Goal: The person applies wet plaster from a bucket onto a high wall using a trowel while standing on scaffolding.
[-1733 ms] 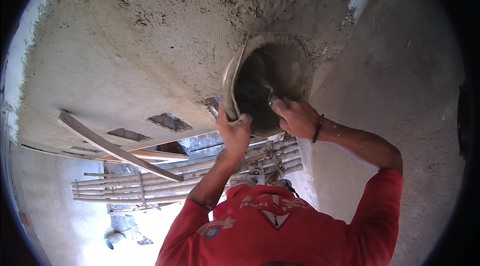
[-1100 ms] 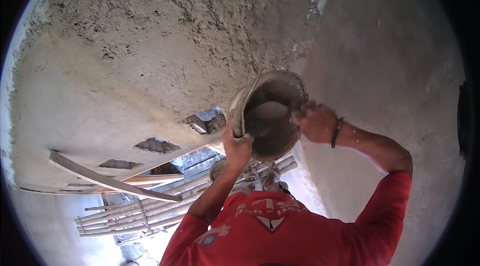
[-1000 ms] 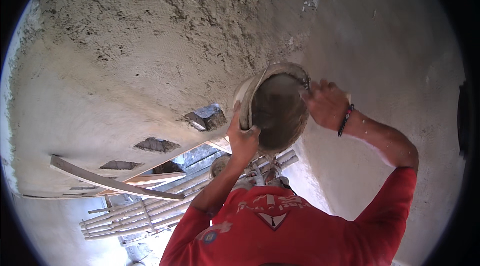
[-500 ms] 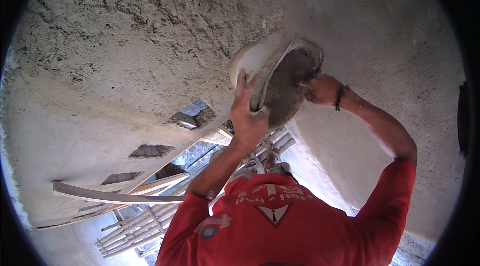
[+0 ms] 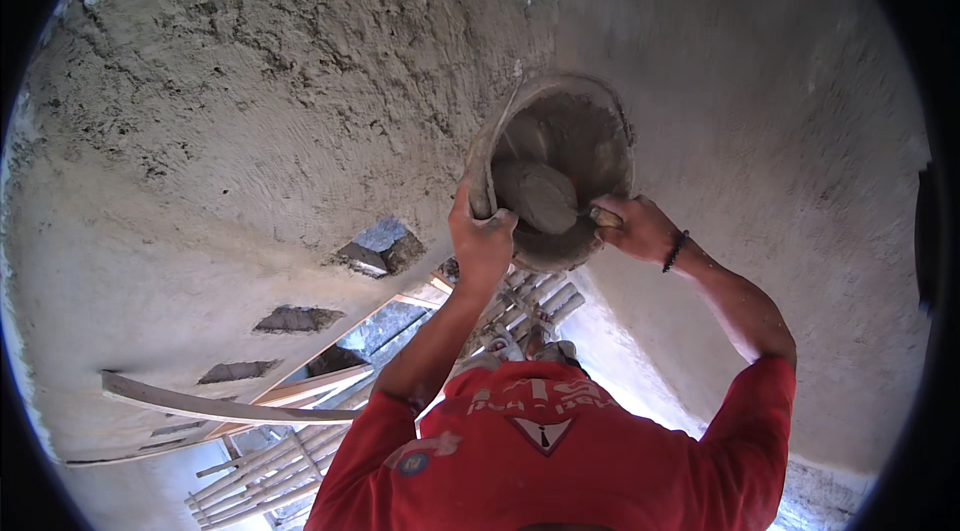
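Note:
A plastered bucket sits high in the middle, its opening facing me and grey wet mortar inside. My left hand grips its left rim, thumb curled over the edge. My right hand, with a dark bracelet at the wrist, is closed round the short handle of a trowel at the lower right of the opening. The blade lies inside the bucket, coated in mortar.
Rough plastered wall fills the upper left, with several rectangular holes lower down. A smoother wall stands at the right. A long plank crosses the lower left, above bamboo poles. My feet show beyond my red shirt.
Since half a second ago the bucket has turned so its opening faces me more fully. My right hand and the trowel have moved down; my left hand has shifted down and left.

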Demonstrator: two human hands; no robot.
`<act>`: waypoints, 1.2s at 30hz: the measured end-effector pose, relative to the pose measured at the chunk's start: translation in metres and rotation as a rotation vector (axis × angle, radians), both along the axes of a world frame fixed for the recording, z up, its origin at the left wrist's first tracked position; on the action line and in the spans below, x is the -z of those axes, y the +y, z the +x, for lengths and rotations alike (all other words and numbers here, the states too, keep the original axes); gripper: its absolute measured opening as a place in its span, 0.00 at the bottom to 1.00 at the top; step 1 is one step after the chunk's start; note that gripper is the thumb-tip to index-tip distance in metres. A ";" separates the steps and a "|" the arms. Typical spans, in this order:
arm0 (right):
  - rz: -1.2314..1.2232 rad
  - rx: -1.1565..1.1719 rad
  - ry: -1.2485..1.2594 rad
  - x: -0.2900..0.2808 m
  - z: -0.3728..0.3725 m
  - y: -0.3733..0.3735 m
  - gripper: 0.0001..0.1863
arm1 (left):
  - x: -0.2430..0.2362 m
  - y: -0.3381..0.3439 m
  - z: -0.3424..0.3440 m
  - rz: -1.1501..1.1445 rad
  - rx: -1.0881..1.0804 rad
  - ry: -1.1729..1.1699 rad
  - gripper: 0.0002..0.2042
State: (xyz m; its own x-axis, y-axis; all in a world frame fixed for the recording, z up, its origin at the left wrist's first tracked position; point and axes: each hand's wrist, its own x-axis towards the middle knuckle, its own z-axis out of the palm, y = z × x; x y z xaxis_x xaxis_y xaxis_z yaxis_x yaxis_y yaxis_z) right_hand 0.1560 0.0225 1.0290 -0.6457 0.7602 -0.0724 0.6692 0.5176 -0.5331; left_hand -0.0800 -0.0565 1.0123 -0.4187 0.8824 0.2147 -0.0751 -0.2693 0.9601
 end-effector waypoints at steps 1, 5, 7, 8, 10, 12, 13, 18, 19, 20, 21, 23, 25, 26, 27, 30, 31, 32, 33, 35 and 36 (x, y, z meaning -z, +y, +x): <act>-0.002 -0.007 -0.015 -0.008 0.003 0.002 0.22 | 0.001 0.002 -0.002 0.014 0.001 -0.044 0.30; -0.045 -0.015 -0.048 -0.053 0.007 0.013 0.22 | -0.003 0.007 -0.009 -0.042 -0.015 -0.304 0.30; -0.070 -0.033 -0.062 -0.078 0.005 0.018 0.22 | 0.002 0.011 -0.014 -0.061 -0.029 -0.388 0.30; -0.061 -0.047 -0.076 -0.094 0.005 0.019 0.21 | 0.002 0.012 -0.014 -0.059 -0.031 -0.407 0.30; -0.085 -0.026 -0.132 -0.128 0.003 0.021 0.21 | 0.005 0.015 -0.017 -0.065 -0.037 -0.447 0.30; -0.146 0.044 -0.209 -0.165 0.002 0.020 0.20 | 0.003 0.016 -0.019 -0.079 -0.045 -0.473 0.30; -0.103 -0.008 -0.213 -0.181 0.002 0.022 0.20 | 0.003 0.017 -0.020 -0.089 -0.050 -0.488 0.29; -0.085 -0.267 -0.293 -0.258 -0.012 0.051 0.22 | 0.015 0.014 -0.034 -0.089 -0.110 -0.443 0.28; -0.087 -0.316 -0.306 -0.260 -0.013 0.063 0.23 | 0.018 0.013 -0.034 -0.113 -0.120 -0.438 0.28; -0.079 -0.362 -0.321 -0.266 -0.015 0.074 0.25 | 0.022 0.013 -0.033 -0.111 -0.147 -0.454 0.28; -0.064 -0.398 -0.335 -0.273 -0.017 0.081 0.27 | 0.026 0.014 -0.030 -0.104 -0.164 -0.469 0.27; -0.194 -0.062 -0.397 -0.262 -0.035 0.119 0.26 | 0.033 0.018 -0.029 -0.112 -0.164 -0.463 0.26; 0.213 0.001 -0.322 -0.257 -0.059 0.165 0.29 | 0.055 0.026 -0.022 -0.124 -0.173 -0.471 0.26; 0.385 0.011 -0.241 -0.275 -0.064 0.183 0.30 | 0.064 0.030 -0.026 -0.126 -0.189 -0.449 0.25; 0.560 0.033 -0.155 -0.306 -0.057 0.194 0.32 | 0.068 0.031 -0.025 -0.120 -0.185 -0.502 0.25; 0.730 -0.041 -0.350 -0.374 -0.032 0.187 0.33 | 0.062 0.033 -0.024 -0.141 -0.194 -0.536 0.25; 0.689 0.053 -0.400 -0.371 -0.036 0.168 0.34 | 0.061 0.033 -0.024 -0.130 -0.195 -0.521 0.25; 0.649 0.150 -0.449 -0.367 -0.036 0.149 0.34 | 0.059 0.034 -0.025 -0.115 -0.192 -0.506 0.26; 0.616 0.075 -0.382 -0.355 -0.027 0.144 0.34 | 0.056 0.035 -0.025 -0.097 -0.186 -0.489 0.26; 0.305 0.123 -0.186 -0.309 -0.012 0.132 0.33 | 0.050 0.034 -0.020 -0.137 -0.216 -0.518 0.26; 0.022 0.240 -0.059 -0.281 -0.008 0.125 0.33 | 0.048 0.031 -0.019 -0.162 -0.234 -0.534 0.26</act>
